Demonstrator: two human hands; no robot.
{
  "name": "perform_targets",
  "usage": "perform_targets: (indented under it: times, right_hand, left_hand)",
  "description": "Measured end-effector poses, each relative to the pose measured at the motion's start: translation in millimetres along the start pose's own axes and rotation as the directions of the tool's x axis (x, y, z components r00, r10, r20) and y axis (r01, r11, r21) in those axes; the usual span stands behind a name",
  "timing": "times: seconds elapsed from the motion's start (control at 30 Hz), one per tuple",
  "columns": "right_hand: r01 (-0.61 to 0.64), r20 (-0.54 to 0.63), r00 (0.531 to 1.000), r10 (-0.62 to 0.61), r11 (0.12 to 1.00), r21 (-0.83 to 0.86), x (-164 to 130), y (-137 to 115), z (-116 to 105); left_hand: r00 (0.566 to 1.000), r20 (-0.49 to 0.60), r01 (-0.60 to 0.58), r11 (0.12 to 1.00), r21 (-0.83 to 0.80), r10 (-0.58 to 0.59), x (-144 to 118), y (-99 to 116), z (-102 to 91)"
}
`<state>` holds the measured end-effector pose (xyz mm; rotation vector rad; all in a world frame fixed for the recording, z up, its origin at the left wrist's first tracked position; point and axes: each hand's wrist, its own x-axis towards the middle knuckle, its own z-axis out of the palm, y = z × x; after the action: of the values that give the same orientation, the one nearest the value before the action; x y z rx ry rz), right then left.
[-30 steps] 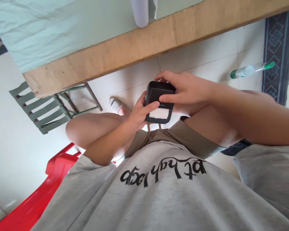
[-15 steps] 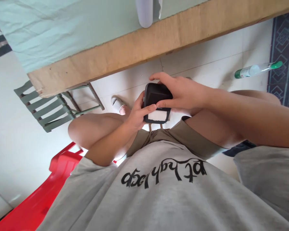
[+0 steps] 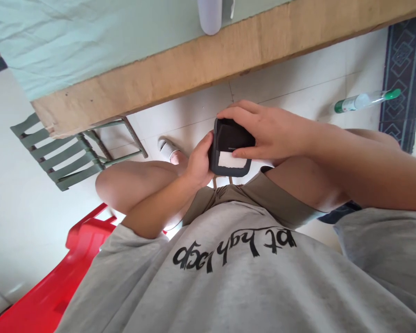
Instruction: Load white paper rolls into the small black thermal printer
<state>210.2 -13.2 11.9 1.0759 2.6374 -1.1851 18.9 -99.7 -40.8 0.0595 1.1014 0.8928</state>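
Note:
A black, rounded rectangular handheld device (image 3: pixel 235 132) with a strip of white paper (image 3: pixel 231 160) showing on its near part sits between my hands, above my lap. It looks like a small receipt printer, though I cannot be sure. My left hand (image 3: pixel 200 162) wraps its left side, thumb along the edge, other fingers hidden underneath. From the right, my right hand (image 3: pixel 263 132) grips it, fingers over the far end and thumb lying across the face by the paper's upper edge.
A wooden-edged table (image 3: pixel 159 78) with a pale green cloth lies ahead, a whitish cylinder (image 3: pixel 211 16) near its edge. A green slatted chair (image 3: pixel 60 155) and red plastic chair (image 3: pixel 72 263) stand left. A plastic bottle (image 3: pixel 367 101) lies on the floor at right.
My left thumb has drawn back from the device's face to its left edge. My right thumb has shifted slightly right and down, and the device appears slightly further right.

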Motion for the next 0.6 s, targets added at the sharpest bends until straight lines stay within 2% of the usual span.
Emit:
perform_targets:
  times: [0.27, 0.37, 0.6]
  right_hand:
    - [-0.03, 0.024, 0.999, 0.031, 0.997, -0.068, -1, -4, 6]
    - [0.004, 0.038, 0.999, -0.001, 0.996, -0.091, 0, -2, 13]
    - [0.061, 0.086, 0.995, -0.053, 0.994, -0.091, 2, 0, 21]
  left_hand:
    - [0.998, 0.0, -0.064, 0.998, 0.02, 0.064, 3, 1, -5.2]
    - [0.997, -0.014, -0.073, 0.997, 0.032, 0.073, 5, 0, -9.6]
    - [0.998, 0.039, -0.054, 0.998, 0.016, 0.053, 6, -2, -10.9]
